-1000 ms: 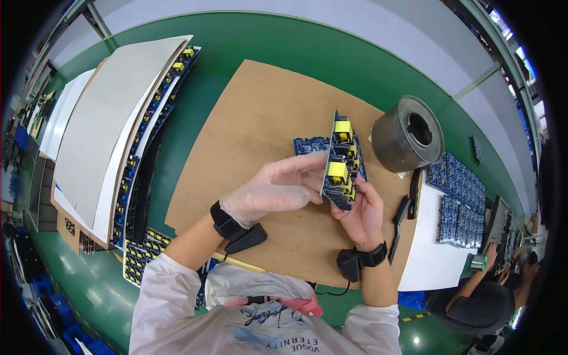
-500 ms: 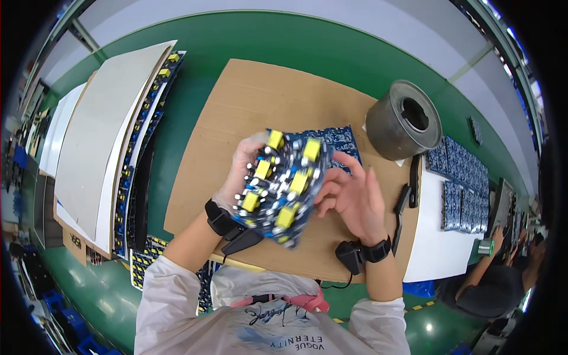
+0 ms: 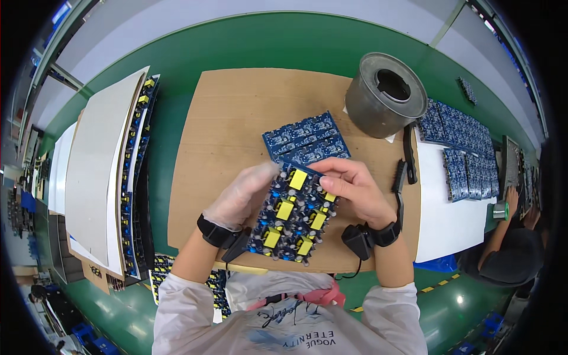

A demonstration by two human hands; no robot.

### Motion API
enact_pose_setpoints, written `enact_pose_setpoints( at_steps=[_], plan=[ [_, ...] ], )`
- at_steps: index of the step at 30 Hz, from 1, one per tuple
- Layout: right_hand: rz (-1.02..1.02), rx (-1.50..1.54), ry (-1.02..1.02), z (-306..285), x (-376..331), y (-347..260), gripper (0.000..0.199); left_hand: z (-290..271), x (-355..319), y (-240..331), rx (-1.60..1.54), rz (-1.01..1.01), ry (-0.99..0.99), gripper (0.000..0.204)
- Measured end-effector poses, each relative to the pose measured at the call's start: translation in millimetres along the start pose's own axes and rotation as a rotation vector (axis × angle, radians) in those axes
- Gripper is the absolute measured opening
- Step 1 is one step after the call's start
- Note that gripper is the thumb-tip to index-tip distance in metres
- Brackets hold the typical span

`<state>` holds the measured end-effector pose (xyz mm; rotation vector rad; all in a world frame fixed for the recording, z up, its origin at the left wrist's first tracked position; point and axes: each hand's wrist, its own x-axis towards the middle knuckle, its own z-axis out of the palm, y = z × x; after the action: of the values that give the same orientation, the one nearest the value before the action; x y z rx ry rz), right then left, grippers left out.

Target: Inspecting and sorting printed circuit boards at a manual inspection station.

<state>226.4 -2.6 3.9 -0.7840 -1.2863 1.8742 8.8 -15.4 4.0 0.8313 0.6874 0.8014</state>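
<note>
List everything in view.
Populated board: 1, blue-yellow, centre foreground
Cardboard: 1, brown, centre
Flat board: at least 1, blue, on cardboard
Can: 1, grey, upper right
Brush: 1, black, below can
Tool: 1, black, beside brush
Sheet: 1, white, right
Stacked boards: many, blue, right
Spool: 1, green, far right
Stack: 1, mostly white, left
Co-worker: 1, black top, right
Left hand: 1, gloved, board's left
Right hand: 1, bare, gripping board

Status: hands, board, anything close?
Right hand gripping circuit board at far right corner; left hand at left edge, grip unclear. Yellow components face camera. Second board lies beyond on cardboard.
</note>
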Motion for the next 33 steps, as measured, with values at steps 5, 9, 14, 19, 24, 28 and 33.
enact_pose_setpoints(
  at_steps=[5, 9, 14, 19, 24, 28, 33],
  plan=[
    [-0.039, 0.258, 0.198, -3.5, 1.6, 4.4, 0.027, -6.8, 8.8, 8.5, -0.267, 0.048, 0.087, 0.063],
    [-0.163, 0.433, 0.202, -5.1, 3.8, -0.3, 0.027, -3.4, 15.0, 9.0, -0.487, 0.179, 0.160, 0.052],
    [-0.095, 0.460, 0.242, -2.7, 8.8, 3.4, 0.032, -31.3, 13.0, -8.4, -0.346, 0.161, 0.168, 0.039],
    [-0.091, 0.487, 0.206, -4.6, 7.4, 6.5, 0.033, -34.8, 14.2, -9.9, -0.480, 0.223, 0.079, 0.030],
    [-0.109, 0.496, 0.206, -5.7, 6.3, 7.7, 0.034, -34.3, 14.1, -10.9, -0.479, 0.236, 0.091, 0.029],
    [-0.109, 0.509, 0.202, -7.9, 5.7, 8.9, 0.034, -29.7, 12.8, -9.0, -0.469, 0.257, 0.074, 0.029],
    [-0.102, 0.559, 0.213, -8.4, 4.5, 10.4, 0.035, -31.7, 11.7, -9.1, -0.465, 0.253, 0.028, 0.030]
  ],
)
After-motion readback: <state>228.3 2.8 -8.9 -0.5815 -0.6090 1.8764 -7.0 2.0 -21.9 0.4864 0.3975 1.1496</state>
